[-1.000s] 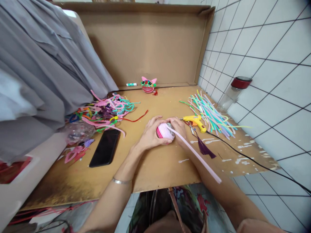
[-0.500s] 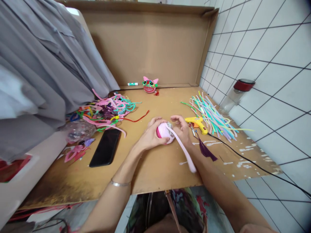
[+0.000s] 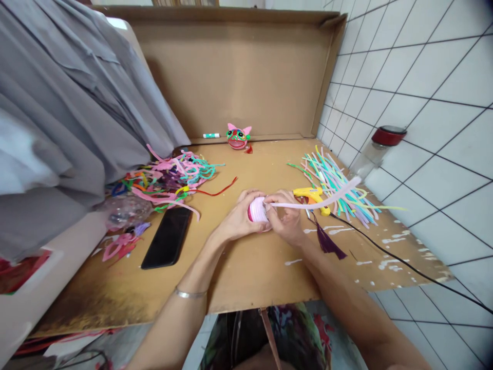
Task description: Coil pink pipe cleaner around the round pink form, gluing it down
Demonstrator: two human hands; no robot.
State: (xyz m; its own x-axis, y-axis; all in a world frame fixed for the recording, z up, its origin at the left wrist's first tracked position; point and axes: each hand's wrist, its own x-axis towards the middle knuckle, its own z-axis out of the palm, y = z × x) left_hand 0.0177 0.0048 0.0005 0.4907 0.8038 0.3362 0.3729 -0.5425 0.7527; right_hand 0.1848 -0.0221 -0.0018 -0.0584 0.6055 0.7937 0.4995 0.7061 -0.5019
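Observation:
My left hand [image 3: 243, 216] is wrapped round a small round piece [image 3: 259, 210] covered in pale pink fuzzy coils, with a darker pink patch on its left side. From the right, my right hand [image 3: 285, 216] pinches a pale pink fuzzy stem [image 3: 319, 204] against the edge of the piece. The stem's free end reaches up and right, passing over a yellow glue gun [image 3: 308, 194]. A dark purple tassel [image 3: 329, 240] lies right of my right hand.
Fuzzy stems [image 3: 339, 185] are piled at the right, near a red-lidded jar [image 3: 379, 149]. Tangled stems [image 3: 173, 172], a plastic bag [image 3: 129, 209] and a black phone [image 3: 167, 237] lie left. A cat-like figure [image 3: 238, 137] and marker [image 3: 211, 135] stand behind.
My right hand has closed on the pale pink stem. The stem's free end has swung from pointing down toward me to pointing up and right.

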